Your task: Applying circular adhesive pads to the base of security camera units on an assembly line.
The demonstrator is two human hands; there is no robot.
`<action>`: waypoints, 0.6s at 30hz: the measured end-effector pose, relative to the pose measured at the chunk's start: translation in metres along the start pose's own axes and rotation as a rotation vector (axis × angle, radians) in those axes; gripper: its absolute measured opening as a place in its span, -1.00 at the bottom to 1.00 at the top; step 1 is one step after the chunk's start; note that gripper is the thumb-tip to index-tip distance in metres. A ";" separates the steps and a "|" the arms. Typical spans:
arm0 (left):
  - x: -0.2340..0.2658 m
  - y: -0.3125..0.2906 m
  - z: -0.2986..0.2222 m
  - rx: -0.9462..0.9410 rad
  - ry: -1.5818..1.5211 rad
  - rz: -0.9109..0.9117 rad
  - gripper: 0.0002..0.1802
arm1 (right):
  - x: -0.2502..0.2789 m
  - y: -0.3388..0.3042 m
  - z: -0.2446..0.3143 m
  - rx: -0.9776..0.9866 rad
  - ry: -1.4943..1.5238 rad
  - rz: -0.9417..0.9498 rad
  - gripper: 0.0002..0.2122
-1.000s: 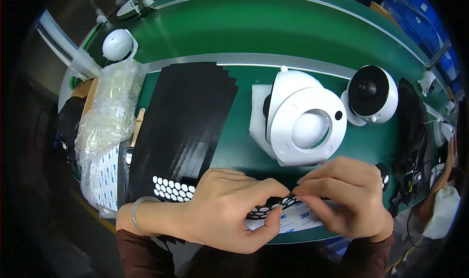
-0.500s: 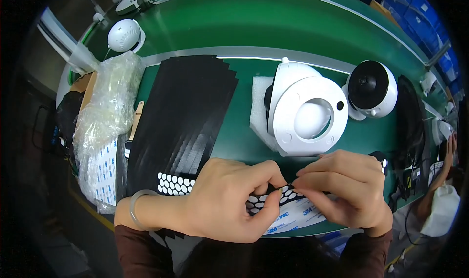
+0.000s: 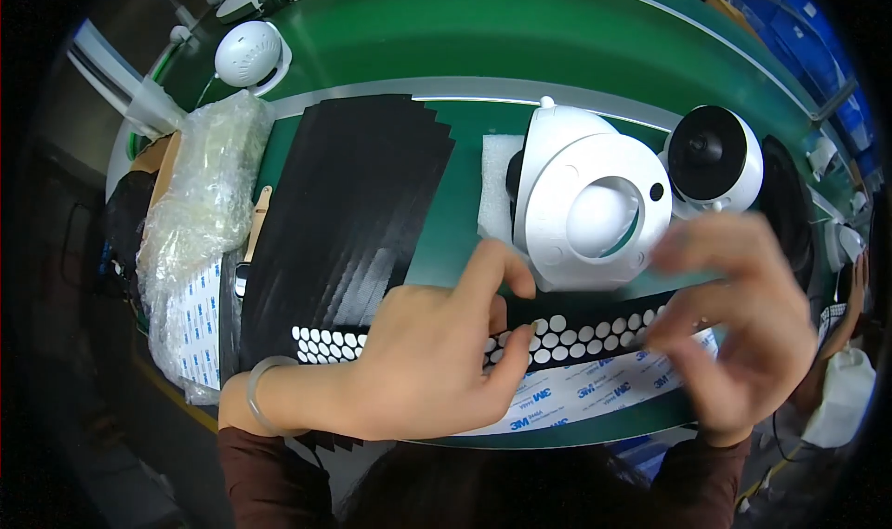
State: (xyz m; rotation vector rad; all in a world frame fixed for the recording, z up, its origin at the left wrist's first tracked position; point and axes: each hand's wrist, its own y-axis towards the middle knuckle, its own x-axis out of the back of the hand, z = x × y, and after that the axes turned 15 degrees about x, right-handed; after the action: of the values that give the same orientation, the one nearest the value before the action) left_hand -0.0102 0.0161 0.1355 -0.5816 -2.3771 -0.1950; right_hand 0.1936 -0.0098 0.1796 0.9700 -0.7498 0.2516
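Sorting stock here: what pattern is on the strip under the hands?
Black strip with rows of white dots, in the head view.

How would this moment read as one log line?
left hand pressing black sticker strip | right hand lifted, blurred | white dome housing behind

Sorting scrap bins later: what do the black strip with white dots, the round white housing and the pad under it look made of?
Black strip: thin matt sheet, likely foam or film on printed paper liner. White housing: smooth, faintly glossy moulded plastic. Pad: white foam, by its grainy surface.
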 end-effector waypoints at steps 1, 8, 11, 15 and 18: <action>-0.001 0.000 -0.004 0.075 -0.005 0.016 -0.63 | 0.004 0.004 -0.004 -0.013 -0.114 -0.027 -0.89; -0.006 -0.001 0.008 0.057 0.094 -0.017 -0.58 | -0.031 0.033 -0.036 -0.182 0.023 -0.109 -0.95; -0.009 0.000 0.013 0.006 0.104 -0.038 -0.58 | -0.033 0.035 -0.035 -0.269 0.101 -0.100 -0.96; -0.012 0.002 0.015 -0.082 0.113 -0.087 -0.56 | -0.032 0.037 -0.037 -0.286 0.099 -0.088 -0.96; -0.008 0.002 0.013 -0.082 0.166 -0.053 -0.49 | -0.033 0.037 -0.035 -0.289 0.064 -0.069 -0.96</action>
State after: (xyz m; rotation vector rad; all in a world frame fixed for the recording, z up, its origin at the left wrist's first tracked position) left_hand -0.0114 0.0186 0.1204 -0.5206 -2.2331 -0.3518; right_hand 0.1672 0.0442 0.1698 0.7089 -0.6713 0.1093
